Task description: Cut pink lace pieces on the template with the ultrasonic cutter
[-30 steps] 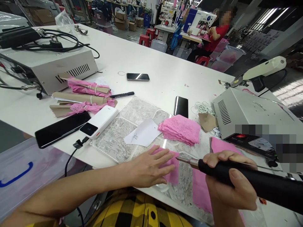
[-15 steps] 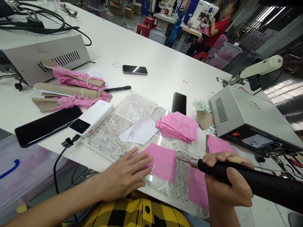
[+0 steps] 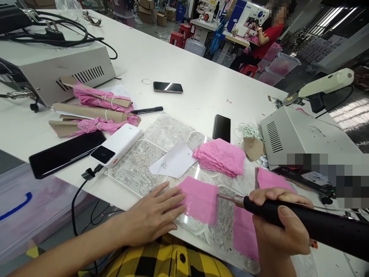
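- My left hand (image 3: 157, 215) lies flat, fingers spread, on a pink rectangular lace piece (image 3: 201, 200) atop the clear patterned glass slab (image 3: 135, 169).
- My right hand (image 3: 278, 227) grips a black cylindrical metal-tipped tool (image 3: 291, 219), tip at the lace's edge.
- A folded pink lace stack (image 3: 220, 156) and white paper slip (image 3: 173, 161) sit beyond on the white worktop (image 3: 190, 57).

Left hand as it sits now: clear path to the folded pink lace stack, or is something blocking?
Probably yes. The left hand lies flat on the single pink lace piece; the lace stack sits just beyond it. Only a flat paper slip lies nearby. The right hand holding the black tool stays off to the side.
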`<state>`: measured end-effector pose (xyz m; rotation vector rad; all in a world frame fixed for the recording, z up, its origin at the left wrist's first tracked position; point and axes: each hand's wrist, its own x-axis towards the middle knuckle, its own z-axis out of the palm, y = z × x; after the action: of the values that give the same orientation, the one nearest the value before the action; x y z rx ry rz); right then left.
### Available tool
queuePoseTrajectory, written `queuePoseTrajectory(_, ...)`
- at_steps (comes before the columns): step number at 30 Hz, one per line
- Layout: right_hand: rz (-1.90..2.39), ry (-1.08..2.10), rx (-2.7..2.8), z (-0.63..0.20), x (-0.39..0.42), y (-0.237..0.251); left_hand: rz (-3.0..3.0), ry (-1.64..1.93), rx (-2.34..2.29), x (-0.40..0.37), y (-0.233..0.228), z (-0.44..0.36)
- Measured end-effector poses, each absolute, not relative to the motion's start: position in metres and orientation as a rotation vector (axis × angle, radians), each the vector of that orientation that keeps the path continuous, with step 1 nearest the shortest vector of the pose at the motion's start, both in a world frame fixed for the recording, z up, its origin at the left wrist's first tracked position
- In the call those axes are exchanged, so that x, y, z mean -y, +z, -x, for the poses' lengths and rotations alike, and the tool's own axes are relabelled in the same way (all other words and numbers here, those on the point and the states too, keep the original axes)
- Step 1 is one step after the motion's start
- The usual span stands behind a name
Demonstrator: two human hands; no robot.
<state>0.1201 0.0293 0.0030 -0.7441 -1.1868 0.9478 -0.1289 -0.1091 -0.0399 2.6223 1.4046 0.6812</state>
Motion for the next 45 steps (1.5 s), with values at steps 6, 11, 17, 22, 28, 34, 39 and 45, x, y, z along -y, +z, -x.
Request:
queuePoseTrajectory(6,0.721,0.965,1.165,-0.109,-0.031,0.005,-2.627,0.684,-1.407,0.111,-0.041,0.131)
queuePoseTrajectory(11,0.681,0.966,1.186,-0.091,-0.032,0.005,-2.643,0.691,-1.419,0.112,-0.043,0.134)
queuePoseTrajectory(17,0.687,0.958,1.204,-0.085,-0.031,0.003,-2.637,0.687,-1.419,0.113,-0.044,0.135)
queuePoseTrajectory(22,0.704,0.962,1.214,-0.086,-0.03,0.003,-2.621,0.685,-1.427,0.114,-0.044,0.135)
queuePoseTrajectory(28,0.73,0.985,1.218,-0.084,-0.031,0.004,-2.608,0.686,-1.422,0.115,-0.048,0.135)
queuePoseTrajectory(34,0.678,1.0,1.242,-0.071,-0.032,0.005,-2.628,0.706,-1.431,0.117,-0.046,0.138)
queuePoseTrajectory(39,0.666,1.027,1.267,-0.065,-0.03,0.005,-2.651,0.747,-1.431,0.118,-0.044,0.139)
queuePoseTrajectory(45,0.676,1.047,1.28,-0.065,-0.03,0.002,-2.626,0.793,-1.442,0.118,-0.049,0.139)
